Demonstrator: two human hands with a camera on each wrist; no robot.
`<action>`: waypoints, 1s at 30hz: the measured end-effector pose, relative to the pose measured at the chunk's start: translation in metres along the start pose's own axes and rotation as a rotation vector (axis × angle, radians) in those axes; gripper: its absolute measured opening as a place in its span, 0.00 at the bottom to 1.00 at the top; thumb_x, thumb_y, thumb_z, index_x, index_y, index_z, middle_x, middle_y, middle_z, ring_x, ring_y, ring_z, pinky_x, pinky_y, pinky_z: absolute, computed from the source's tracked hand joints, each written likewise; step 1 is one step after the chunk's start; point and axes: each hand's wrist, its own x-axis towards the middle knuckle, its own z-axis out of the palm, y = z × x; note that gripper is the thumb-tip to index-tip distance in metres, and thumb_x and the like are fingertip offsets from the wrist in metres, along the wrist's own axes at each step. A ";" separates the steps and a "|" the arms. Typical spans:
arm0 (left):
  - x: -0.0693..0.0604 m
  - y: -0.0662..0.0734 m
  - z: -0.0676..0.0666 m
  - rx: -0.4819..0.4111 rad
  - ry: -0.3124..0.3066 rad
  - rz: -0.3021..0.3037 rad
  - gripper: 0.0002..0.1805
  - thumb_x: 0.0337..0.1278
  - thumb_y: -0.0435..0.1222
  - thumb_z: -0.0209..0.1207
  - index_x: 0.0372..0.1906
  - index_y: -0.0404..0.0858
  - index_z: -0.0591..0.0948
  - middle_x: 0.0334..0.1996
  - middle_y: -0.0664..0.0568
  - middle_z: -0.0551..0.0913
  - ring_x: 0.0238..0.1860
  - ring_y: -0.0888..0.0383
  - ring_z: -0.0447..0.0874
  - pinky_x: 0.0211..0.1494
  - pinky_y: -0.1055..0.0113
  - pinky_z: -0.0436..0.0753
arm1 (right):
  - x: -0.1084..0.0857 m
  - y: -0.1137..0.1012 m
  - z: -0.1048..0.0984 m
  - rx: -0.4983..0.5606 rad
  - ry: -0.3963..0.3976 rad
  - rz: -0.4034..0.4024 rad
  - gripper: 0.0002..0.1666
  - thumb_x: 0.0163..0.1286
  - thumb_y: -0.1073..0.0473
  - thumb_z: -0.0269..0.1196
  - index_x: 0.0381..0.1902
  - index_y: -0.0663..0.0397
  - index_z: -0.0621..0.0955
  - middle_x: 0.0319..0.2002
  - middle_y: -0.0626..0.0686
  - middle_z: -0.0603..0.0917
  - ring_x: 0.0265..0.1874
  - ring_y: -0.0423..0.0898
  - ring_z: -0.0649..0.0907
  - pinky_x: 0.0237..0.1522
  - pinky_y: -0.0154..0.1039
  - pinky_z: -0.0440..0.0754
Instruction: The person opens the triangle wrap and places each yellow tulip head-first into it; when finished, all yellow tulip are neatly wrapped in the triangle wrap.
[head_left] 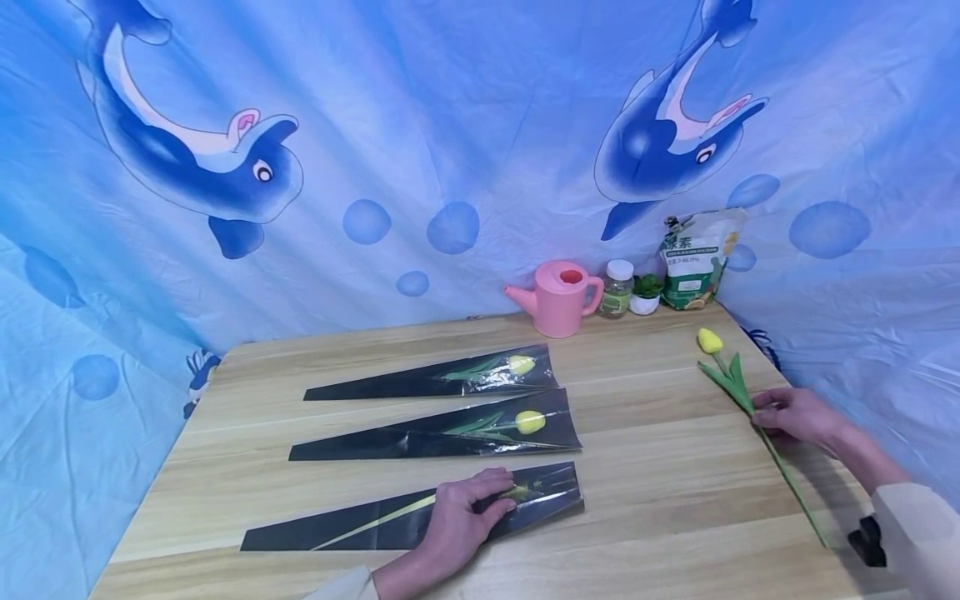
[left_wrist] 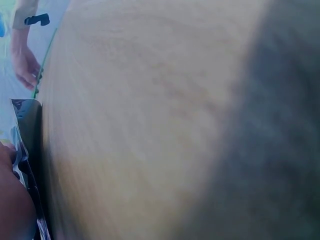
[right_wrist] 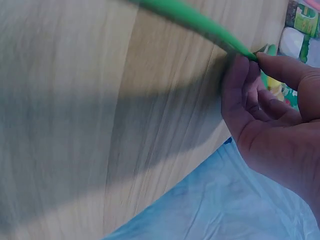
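Right grip is pinching a yellow tulip by its stem near the right edge of the counter, left grip is resting on the nearest black sleeve, and I'm judging the tulip light, bendy, best held below its leaves.

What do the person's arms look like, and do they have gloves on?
No gloves: the left hand and right hand are bare. The left sleeve and right sleeve are pale, almost white. A small black piece shows by the right cuff.
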 end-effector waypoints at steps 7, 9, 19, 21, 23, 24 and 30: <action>0.000 -0.001 0.001 0.007 0.003 0.017 0.14 0.42 0.26 0.75 0.40 0.33 0.89 0.41 0.46 0.89 0.46 0.53 0.88 0.56 0.70 0.81 | 0.000 -0.004 0.002 0.138 -0.044 0.035 0.29 0.70 0.68 0.61 0.57 0.87 0.64 0.37 0.54 0.81 0.30 0.43 0.82 0.33 0.42 0.87; 0.000 -0.001 0.001 0.008 0.004 0.016 0.14 0.42 0.26 0.76 0.40 0.33 0.89 0.41 0.47 0.89 0.46 0.53 0.88 0.56 0.70 0.81 | 0.000 -0.005 0.003 0.156 -0.047 0.035 0.29 0.70 0.67 0.61 0.57 0.86 0.63 0.37 0.53 0.82 0.31 0.42 0.82 0.34 0.42 0.87; 0.000 -0.001 0.000 0.011 -0.005 0.015 0.14 0.42 0.26 0.76 0.40 0.33 0.89 0.41 0.46 0.89 0.46 0.52 0.88 0.56 0.69 0.81 | -0.001 -0.011 0.012 0.351 -0.113 0.072 0.40 0.74 0.65 0.59 0.66 0.89 0.51 0.43 0.53 0.86 0.39 0.43 0.85 0.42 0.43 0.87; 0.000 0.000 0.000 0.015 -0.007 0.011 0.15 0.42 0.26 0.76 0.40 0.34 0.89 0.41 0.46 0.89 0.46 0.52 0.88 0.56 0.69 0.81 | -0.001 -0.012 0.016 0.409 -0.114 0.067 0.40 0.73 0.66 0.59 0.66 0.89 0.51 0.42 0.52 0.86 0.39 0.43 0.85 0.43 0.43 0.87; 0.000 0.000 0.000 0.017 -0.008 0.007 0.15 0.42 0.26 0.76 0.40 0.34 0.89 0.42 0.46 0.89 0.46 0.52 0.88 0.56 0.68 0.81 | 0.000 -0.014 0.021 0.466 -0.108 0.051 0.37 0.73 0.66 0.60 0.64 0.87 0.55 0.41 0.51 0.85 0.39 0.42 0.85 0.44 0.43 0.87; 0.000 0.000 0.001 0.017 -0.009 0.005 0.15 0.42 0.26 0.76 0.40 0.34 0.89 0.42 0.46 0.89 0.46 0.52 0.88 0.56 0.68 0.81 | 0.000 -0.015 0.023 0.502 -0.105 0.040 0.33 0.73 0.67 0.60 0.62 0.85 0.57 0.41 0.51 0.85 0.39 0.42 0.85 0.44 0.43 0.87; 0.002 -0.001 0.001 0.017 -0.003 -0.004 0.16 0.40 0.26 0.76 0.40 0.33 0.89 0.42 0.47 0.89 0.47 0.52 0.88 0.57 0.69 0.80 | -0.003 -0.025 0.035 0.805 -0.085 -0.055 0.10 0.73 0.73 0.57 0.48 0.66 0.69 0.38 0.54 0.84 0.37 0.45 0.87 0.42 0.43 0.88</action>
